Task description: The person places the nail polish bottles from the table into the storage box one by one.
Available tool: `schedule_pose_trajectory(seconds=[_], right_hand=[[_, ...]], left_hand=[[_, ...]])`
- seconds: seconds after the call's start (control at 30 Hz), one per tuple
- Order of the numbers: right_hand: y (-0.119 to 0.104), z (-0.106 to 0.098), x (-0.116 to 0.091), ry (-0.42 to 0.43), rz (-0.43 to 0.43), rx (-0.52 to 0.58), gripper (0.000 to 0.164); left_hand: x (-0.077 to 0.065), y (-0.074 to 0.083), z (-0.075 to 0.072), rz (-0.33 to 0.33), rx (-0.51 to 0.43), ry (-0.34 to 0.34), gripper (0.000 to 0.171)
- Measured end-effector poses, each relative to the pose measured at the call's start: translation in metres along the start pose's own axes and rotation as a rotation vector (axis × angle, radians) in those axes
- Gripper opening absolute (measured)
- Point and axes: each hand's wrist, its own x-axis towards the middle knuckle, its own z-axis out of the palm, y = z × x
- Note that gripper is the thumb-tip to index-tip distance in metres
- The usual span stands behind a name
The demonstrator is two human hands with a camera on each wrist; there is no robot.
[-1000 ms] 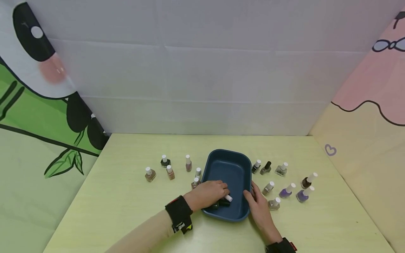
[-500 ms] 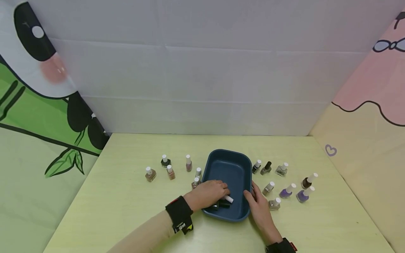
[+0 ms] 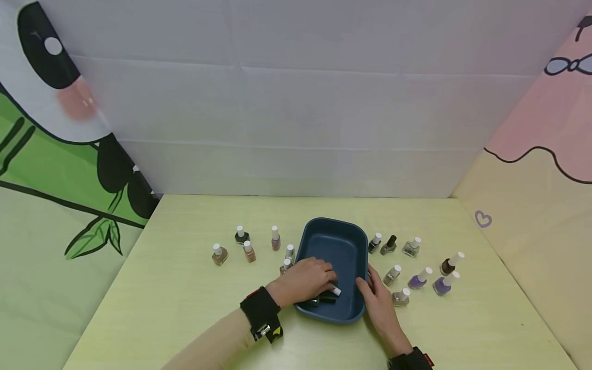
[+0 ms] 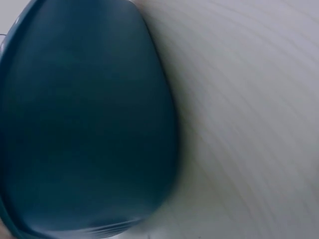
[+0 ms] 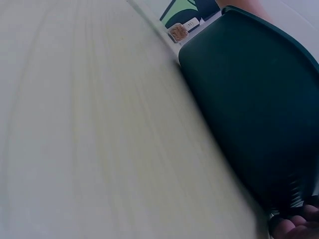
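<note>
A dark blue tray [image 3: 344, 246] stands on the table, its outer wall filling much of both wrist views. My left hand [image 3: 307, 280] reaches over the tray's left side, fingers curled down around a nail polish bottle with a white cap [image 3: 336, 291]; the bottle's body is hidden under the hand. Beside it, dark nail polish bottles [image 3: 327, 299] lie in the tray's near left corner. My right hand [image 3: 380, 303] grips the tray's right side, thumb over the rim and fingers along the outside. Some right fingertips [image 5: 299, 226] show at the bottom of the right wrist view.
Several nail polish bottles stand left of the tray, among them a brown one [image 3: 220, 255] and a pinkish one [image 3: 275, 239]. More stand to the right, including a purple one [image 3: 442, 285] and a black-capped one [image 3: 389, 245]. A grey cloth wall [image 3: 296, 128] closes the back.
My left hand has shifted up slightly within the tray, and the white cap by its fingers has moved a little. The right hand and the tray have stayed in place.
</note>
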Motion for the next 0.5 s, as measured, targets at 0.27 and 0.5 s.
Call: schedule_pose_trajectory(seconds=[0.27,0.5], right_hand=[[0.000,0.001,-0.001,0.013,-0.008,-0.005,0.057],[0.000,0.001,0.000,0.021,0.001,-0.008,0.057]], left_hand=[[-0.008,-0.008,0.003,-0.007,-0.122,0.269,0.024],[-0.014,-0.010,0.002,-0.087,-0.277,0.447,0.018]])
